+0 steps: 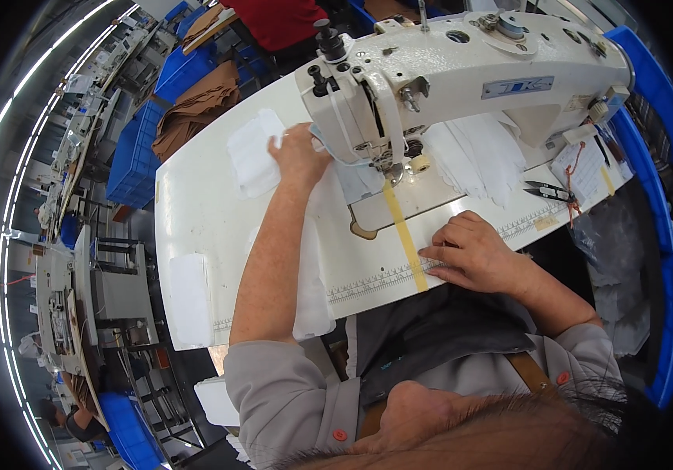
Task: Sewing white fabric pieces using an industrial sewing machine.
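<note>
My left hand (303, 154) is beside the left side of a white sewing machine's head (344, 110). Its fingers look apart, though some tips are hidden. To its left lies a stack of white fabric pieces (254, 153). My right hand (473, 254) rests at the table's near edge, fingers curled, with nothing visible in them. Its fingertips are close to a yellow tape strip (404, 231) that runs from the presser foot (394, 174) to the edge. A small piece of white fabric (360, 184) lies left of the foot.
More white fabric (473, 157) lies under the machine arm, and other pieces (189, 301) at the table's left. Black thread snips (549, 191) lie at right. A ruler strip (376, 282) follows the near edge. Blue bins (134, 157) and brown pieces (195, 113) stand beyond.
</note>
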`<state>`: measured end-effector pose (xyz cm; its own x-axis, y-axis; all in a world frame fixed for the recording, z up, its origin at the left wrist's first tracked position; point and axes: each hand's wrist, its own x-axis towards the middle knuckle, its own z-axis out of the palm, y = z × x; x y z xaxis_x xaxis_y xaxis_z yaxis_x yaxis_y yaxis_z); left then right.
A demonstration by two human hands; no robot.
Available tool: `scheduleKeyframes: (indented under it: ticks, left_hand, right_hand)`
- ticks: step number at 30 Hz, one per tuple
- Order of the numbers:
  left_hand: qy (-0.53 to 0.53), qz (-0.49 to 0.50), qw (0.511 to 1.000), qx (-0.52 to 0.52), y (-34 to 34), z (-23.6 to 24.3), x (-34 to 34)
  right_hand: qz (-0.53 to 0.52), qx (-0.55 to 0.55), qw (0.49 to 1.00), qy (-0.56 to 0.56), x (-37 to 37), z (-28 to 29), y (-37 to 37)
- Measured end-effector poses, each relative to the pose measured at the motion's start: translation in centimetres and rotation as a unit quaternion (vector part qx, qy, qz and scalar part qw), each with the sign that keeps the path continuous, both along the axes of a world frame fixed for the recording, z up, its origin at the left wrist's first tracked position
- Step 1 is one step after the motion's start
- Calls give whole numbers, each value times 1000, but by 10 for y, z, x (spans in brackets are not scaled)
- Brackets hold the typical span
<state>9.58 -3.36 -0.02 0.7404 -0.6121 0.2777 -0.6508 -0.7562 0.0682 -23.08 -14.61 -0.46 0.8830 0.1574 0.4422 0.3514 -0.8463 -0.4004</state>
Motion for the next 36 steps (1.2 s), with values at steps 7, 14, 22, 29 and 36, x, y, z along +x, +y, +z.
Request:
scheduleKeyframes:
  ticks: [7, 14, 22, 29, 36]
  left_hand:
    - [101, -69, 943, -310, 54, 21, 70]
    - [-99, 59, 980, -164, 131, 27, 139]
    - [204, -154, 955, -153, 146, 46, -32]
    - [222, -107, 964, -102, 192, 22, -104]
    - [77, -145, 975, -152, 192, 8, -123]
  right_hand:
    - [-11, -2, 1000, 3, -1, 0, 2]
    - [-7, 6, 1000, 11, 5, 3, 8]
    - [-22, 2, 1000, 15, 2, -3, 1]
    - [71, 23, 997, -16, 34, 4, 36]
    - [102, 1, 994, -44, 85, -5, 97]
